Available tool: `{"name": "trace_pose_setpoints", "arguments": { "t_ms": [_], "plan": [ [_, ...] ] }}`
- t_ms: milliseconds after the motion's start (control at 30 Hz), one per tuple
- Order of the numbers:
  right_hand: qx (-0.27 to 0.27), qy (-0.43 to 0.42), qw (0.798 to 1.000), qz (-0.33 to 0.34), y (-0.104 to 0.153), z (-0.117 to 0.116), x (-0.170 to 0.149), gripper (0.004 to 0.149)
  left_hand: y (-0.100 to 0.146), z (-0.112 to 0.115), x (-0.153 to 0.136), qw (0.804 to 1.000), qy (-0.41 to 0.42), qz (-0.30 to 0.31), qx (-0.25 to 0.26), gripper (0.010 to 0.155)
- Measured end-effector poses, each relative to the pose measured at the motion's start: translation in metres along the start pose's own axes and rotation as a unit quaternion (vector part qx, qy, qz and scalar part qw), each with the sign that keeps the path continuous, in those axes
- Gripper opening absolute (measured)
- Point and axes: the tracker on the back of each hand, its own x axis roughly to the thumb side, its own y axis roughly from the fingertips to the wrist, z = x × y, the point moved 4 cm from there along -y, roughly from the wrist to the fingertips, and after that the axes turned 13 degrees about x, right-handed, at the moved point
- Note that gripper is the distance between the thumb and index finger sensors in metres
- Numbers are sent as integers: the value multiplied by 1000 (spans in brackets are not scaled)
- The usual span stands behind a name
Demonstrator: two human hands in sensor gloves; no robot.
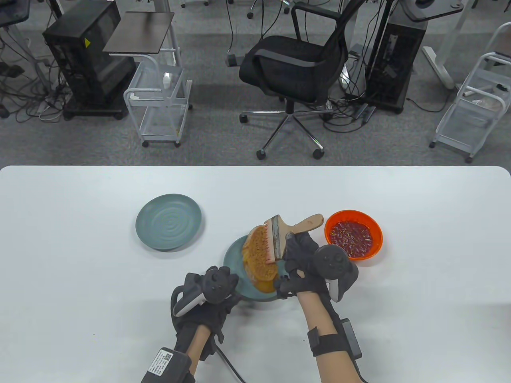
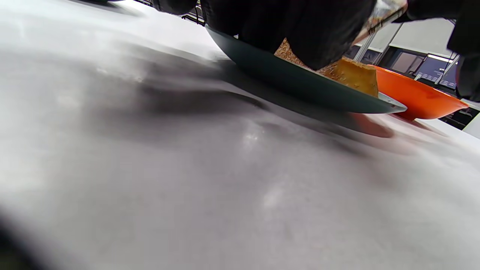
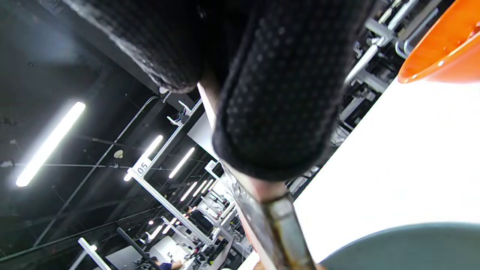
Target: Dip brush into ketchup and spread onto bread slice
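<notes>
A toasted bread slice (image 1: 258, 255) lies on a teal plate (image 1: 231, 255) near the table's middle. My right hand (image 1: 303, 255) grips the wooden handle of a wide brush (image 1: 279, 235), its reddened bristles resting on the bread's right side. An orange bowl of ketchup (image 1: 353, 238) stands just right of the brush. My left hand (image 1: 217, 289) rests at the plate's near left edge. In the left wrist view the fingers (image 2: 300, 26) lie over the plate's rim (image 2: 300, 86), next to the bread (image 2: 352, 75). The right wrist view shows my fingers (image 3: 277, 86) around the brush's ferrule (image 3: 277, 228).
A second, empty teal plate (image 1: 169, 222) sits to the left on the white table (image 1: 80, 259). An office chair (image 1: 295, 68), carts and computer towers stand beyond the table's far edge.
</notes>
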Motion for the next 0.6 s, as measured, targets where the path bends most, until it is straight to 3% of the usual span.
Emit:
{"name": "trace_pose_setpoints", "arguments": {
  "t_ms": [100, 200, 300, 400, 433, 600],
  "plan": [
    [43, -83, 995, -35, -2, -15, -8, 47, 0, 1, -1, 1000, 3, -3, -3, 58],
    [56, -66, 995, -52, -3, -25, -15, 47, 0, 2, -3, 1000, 11, -2, -4, 57],
    [37, -91, 993, -62, -4, -14, -20, 47, 1, 3, -5, 1000, 13, -3, -7, 57],
    [-12, 7, 1000, -27, -5, 10, -16, 47, 1, 2, -5, 1000, 14, -3, -7, 57],
    [-16, 4, 1000, -24, -5, 13, -16, 47, 1, 2, -5, 1000, 14, -3, -7, 57],
    [17, -106, 993, -48, -8, 2, -21, 47, 2, 3, -4, 1000, 5, -2, -6, 57]
  ]
}}
